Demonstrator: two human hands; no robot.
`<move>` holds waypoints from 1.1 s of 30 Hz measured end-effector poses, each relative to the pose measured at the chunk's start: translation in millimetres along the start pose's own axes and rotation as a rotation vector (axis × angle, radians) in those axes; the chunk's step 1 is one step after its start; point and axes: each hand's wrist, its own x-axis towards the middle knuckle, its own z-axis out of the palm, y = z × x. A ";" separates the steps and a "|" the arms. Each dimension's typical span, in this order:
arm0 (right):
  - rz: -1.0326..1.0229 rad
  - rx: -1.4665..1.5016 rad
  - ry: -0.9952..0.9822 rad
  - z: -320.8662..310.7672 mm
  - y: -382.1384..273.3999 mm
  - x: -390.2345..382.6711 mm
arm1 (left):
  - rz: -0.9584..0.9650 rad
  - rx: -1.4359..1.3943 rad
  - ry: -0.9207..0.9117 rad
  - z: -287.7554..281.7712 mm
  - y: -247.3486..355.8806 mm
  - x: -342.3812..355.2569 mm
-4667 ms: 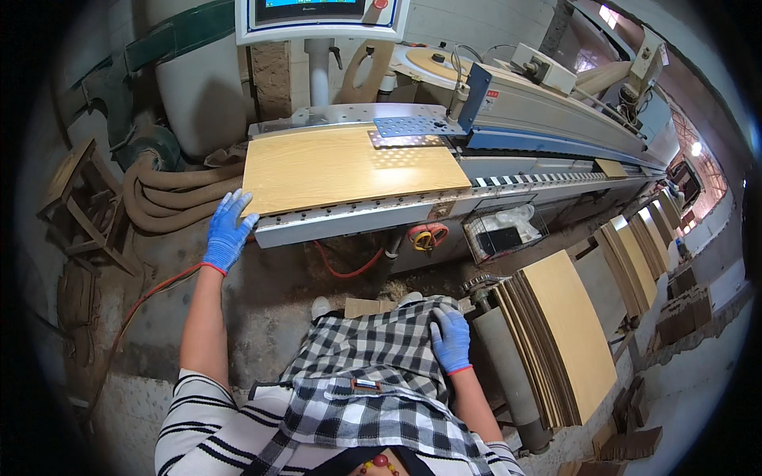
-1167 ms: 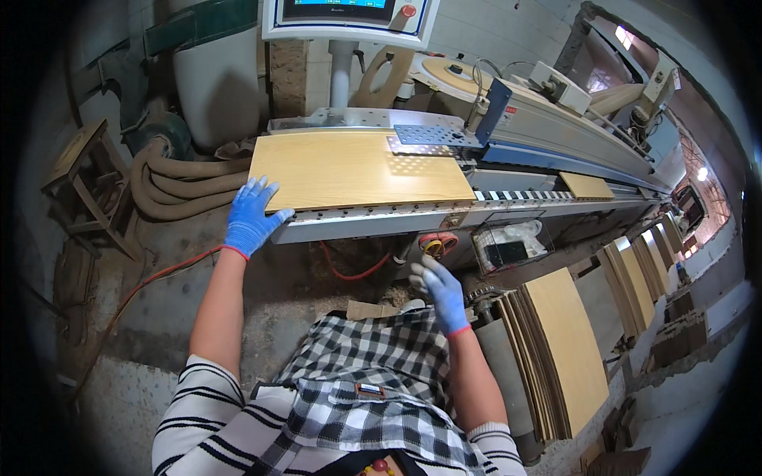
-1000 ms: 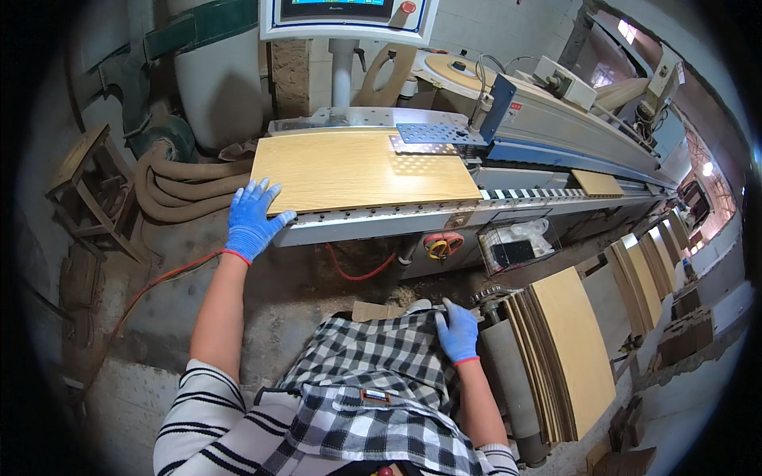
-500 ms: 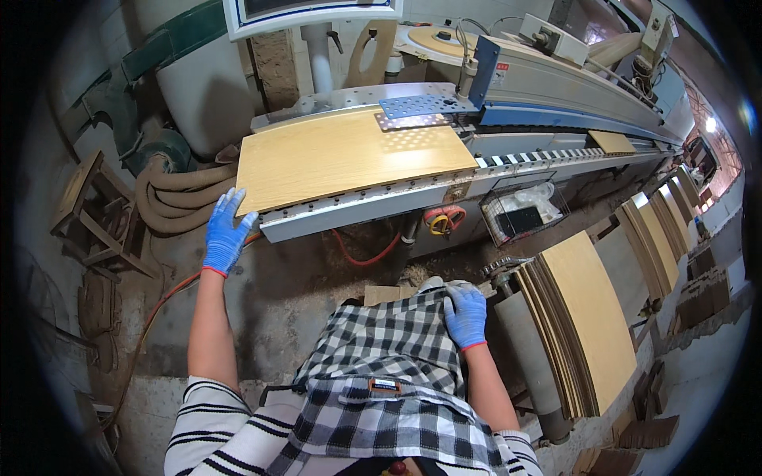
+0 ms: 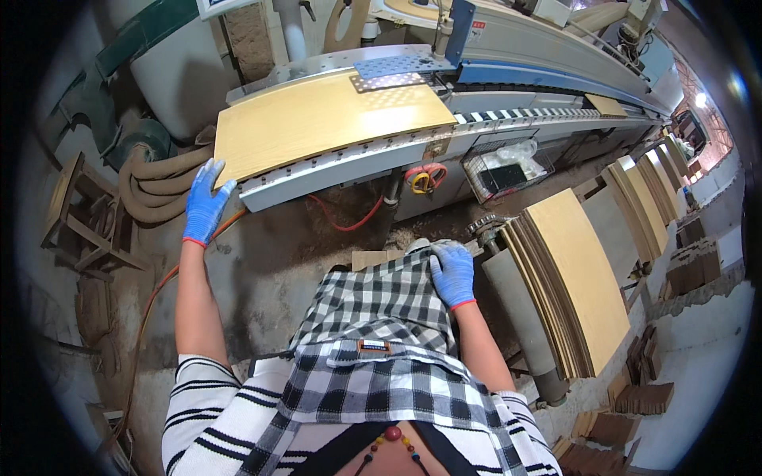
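Observation:
A light wood-grain board (image 5: 317,127) lies flat on the bed of a long machine in front of me, its right part beneath a perforated blue plate (image 5: 401,70). My left hand (image 5: 208,202), in a blue glove, is at the board's near left corner. Its fingers are stretched along the left end, with the thumb apart at the near edge. My right hand (image 5: 453,274), gloved the same way, rests on the black-and-white checked apron (image 5: 381,305) with its fingers lying flat and holding nothing.
A stack of similar boards (image 5: 579,278) rests on a roller stand (image 5: 516,309) at right, with more stacks beyond. Brown hoses (image 5: 163,186) and a wooden stool (image 5: 87,210) are at left. A wire basket (image 5: 506,170) hangs under the machine. An orange hose (image 5: 163,282) crosses the floor.
The whole view has shifted, so the machine appears higher and slightly left. My left hand is still at the board's corner, my right still on the apron.

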 end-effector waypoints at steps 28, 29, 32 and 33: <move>0.090 -0.628 -0.012 -77.0 191.4 50.6 | 0.279 0.255 0.123 62.2 116.2 26.2; 0.087 -0.603 0.017 -78.4 188.9 48.6 | 0.294 0.257 0.124 66.0 111.9 26.7; 0.102 -0.530 0.079 -75.8 182.6 34.0 | 0.325 0.204 0.195 67.3 110.5 24.5; 0.120 -0.507 0.093 -74.0 174.4 29.7 | 0.316 0.216 0.210 65.8 110.4 23.2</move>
